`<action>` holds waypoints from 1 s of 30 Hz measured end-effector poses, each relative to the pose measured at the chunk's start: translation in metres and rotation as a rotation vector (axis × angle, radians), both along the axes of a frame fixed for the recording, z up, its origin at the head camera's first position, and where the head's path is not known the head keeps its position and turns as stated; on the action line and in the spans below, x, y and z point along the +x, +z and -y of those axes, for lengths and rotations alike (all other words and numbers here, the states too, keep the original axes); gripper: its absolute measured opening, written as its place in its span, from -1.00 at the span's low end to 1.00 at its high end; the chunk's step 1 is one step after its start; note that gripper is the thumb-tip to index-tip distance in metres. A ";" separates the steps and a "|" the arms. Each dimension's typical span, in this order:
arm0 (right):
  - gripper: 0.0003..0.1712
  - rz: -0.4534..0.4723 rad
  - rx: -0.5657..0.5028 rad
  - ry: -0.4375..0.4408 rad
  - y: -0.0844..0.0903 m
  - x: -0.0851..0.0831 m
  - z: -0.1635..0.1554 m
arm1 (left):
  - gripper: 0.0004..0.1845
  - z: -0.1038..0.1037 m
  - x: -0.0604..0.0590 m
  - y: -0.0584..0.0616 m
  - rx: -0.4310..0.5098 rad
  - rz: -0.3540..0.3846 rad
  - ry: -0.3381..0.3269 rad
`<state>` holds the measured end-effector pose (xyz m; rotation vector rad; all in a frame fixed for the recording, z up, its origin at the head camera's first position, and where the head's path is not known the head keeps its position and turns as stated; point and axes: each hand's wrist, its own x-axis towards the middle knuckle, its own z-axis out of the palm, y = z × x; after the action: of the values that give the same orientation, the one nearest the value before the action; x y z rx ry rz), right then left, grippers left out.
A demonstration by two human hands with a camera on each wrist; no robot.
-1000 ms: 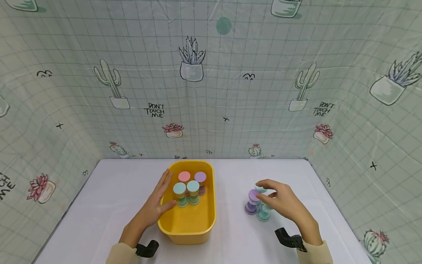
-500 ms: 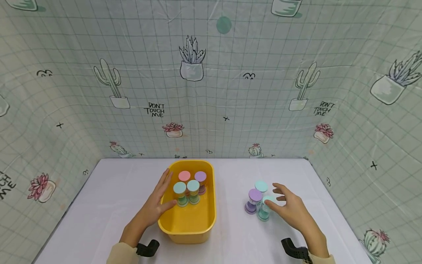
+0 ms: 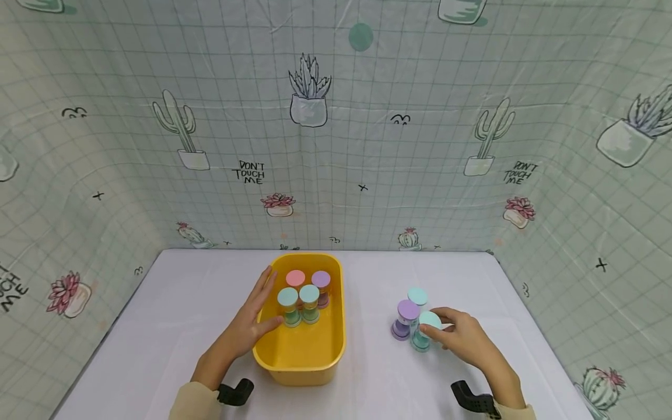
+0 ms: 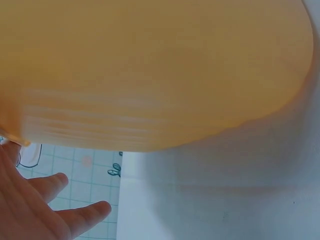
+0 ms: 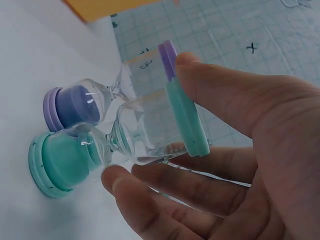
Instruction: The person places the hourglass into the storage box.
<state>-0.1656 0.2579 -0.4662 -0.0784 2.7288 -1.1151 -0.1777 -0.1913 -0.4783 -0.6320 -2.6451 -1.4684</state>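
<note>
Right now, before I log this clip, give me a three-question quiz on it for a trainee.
1. True or false: the right hand grips the green sand timer nearest it on the white table.
2. How many sand timers stand inside the yellow tub?
A. two
B. four
C. six
3. Fill in: the left hand rests with straight fingers against the tub's ____ wall, as the head view shows it.

Key:
1. True. Its thumb and fingers close round the cap end; the purple sand timer stands close beside.
2. B.
3. Left.
</note>
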 end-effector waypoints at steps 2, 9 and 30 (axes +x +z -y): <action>-0.24 0.011 -0.011 0.014 0.001 -0.001 0.000 | -0.09 0.000 0.000 0.001 -0.001 0.001 0.002; -0.36 0.021 -0.019 0.070 0.006 -0.003 0.000 | -0.09 -0.002 0.002 0.002 -0.007 0.002 0.002; -0.49 0.009 -0.002 0.374 0.027 0.008 0.015 | -0.10 -0.001 0.003 0.006 -0.037 0.001 0.003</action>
<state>-0.1577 0.2433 -0.4391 -0.5565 2.5569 -1.0030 -0.1750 -0.1901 -0.4723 -0.6300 -2.6789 -1.4228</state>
